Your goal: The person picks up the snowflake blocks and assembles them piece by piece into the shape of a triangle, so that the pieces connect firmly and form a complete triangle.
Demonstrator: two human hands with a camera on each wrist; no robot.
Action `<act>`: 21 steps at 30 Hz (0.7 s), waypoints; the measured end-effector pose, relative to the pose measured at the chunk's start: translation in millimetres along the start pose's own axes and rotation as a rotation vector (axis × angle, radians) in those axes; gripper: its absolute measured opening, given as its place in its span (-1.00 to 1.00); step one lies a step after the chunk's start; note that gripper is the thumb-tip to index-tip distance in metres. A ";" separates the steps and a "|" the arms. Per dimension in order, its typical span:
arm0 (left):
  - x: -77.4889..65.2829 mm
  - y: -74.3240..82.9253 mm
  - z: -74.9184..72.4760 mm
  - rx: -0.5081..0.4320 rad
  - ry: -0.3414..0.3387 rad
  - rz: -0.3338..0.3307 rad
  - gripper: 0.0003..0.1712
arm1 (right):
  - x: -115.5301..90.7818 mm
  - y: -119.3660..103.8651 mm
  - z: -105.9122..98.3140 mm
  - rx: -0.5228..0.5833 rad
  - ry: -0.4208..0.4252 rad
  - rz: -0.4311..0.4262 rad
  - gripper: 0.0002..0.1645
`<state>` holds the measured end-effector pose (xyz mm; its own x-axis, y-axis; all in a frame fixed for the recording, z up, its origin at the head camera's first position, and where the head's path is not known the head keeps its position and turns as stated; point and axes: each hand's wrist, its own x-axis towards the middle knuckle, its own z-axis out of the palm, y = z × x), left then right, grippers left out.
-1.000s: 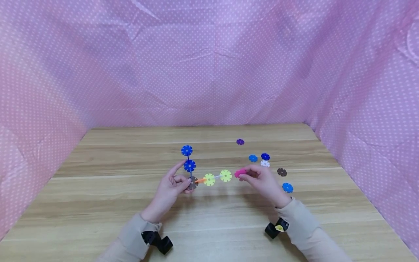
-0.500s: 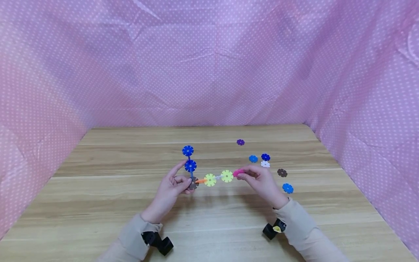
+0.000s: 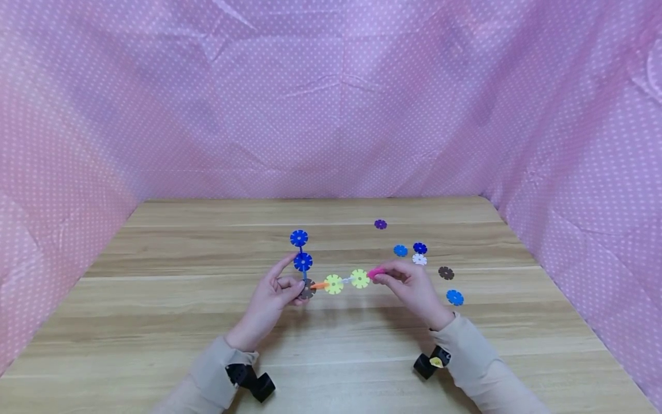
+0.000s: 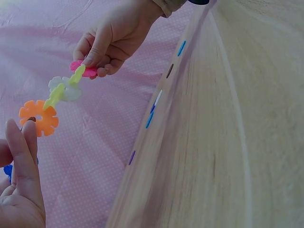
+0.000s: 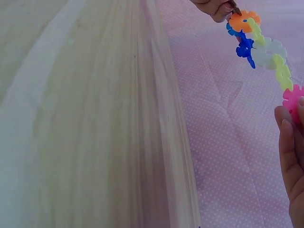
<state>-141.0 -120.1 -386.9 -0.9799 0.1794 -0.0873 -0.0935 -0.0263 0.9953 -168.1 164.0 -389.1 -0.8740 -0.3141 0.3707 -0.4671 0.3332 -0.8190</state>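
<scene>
- Chain of notched discs (image 3: 333, 284): head view, held clear above the table (image 3: 155, 328), bent into an L at the brown disc (image 3: 308, 290).
- Upper arm, head view: two dark blue discs (image 3: 303, 261), linked by narrow pieces seen edge-on.
- Side arm, head view: orange disc (image 3: 319, 286) edge-on, then two yellow-green discs (image 3: 360, 279) with a white disc (image 3: 347, 280) edge-on between.
- Left hand (image 3: 269, 296): pinching the brown disc; index finger extended near the lower dark blue disc.
- Right hand (image 3: 415, 288): pinching the pink disc (image 3: 376, 272) against the outer yellow-green disc; cannot tell whether slotted in.
- Loose on the table, head view: purple disc (image 3: 380, 224), two light blue discs (image 3: 455, 297), loose dark blue disc (image 3: 420, 248) beside loose white disc (image 3: 419, 259), loose brown disc (image 3: 446, 273).
- Left wrist view: orange disc broadside at the left fingertips; brown disc mostly hidden there.
- Right wrist view: pink disc in the fingers, meeting yellow-green; right hand partly cut off by the frame.
</scene>
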 end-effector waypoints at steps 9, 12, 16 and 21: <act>-0.2 1.7 2.9 -0.026 0.021 -0.031 -0.25 | -0.7 4.7 6.9 0.017 0.059 -0.145 -0.81; -0.8 3.1 4.6 -0.040 0.038 -0.040 -0.26 | -0.6 4.7 8.7 0.016 0.073 -0.207 -0.78; -1.2 4.2 7.3 -0.044 0.068 -0.048 -0.28 | -0.3 4.0 10.0 0.012 0.087 -0.240 -0.77; 0.8 4.1 11.8 -0.056 0.080 -0.053 -0.27 | -0.5 4.7 11.0 0.024 0.098 -0.228 -0.78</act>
<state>-140.1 -108.4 -382.4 -0.9840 0.1030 -0.1451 -0.1530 -0.0737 0.9855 -168.4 156.0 -398.0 -0.7560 -0.2905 0.5865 -0.6511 0.2420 -0.7194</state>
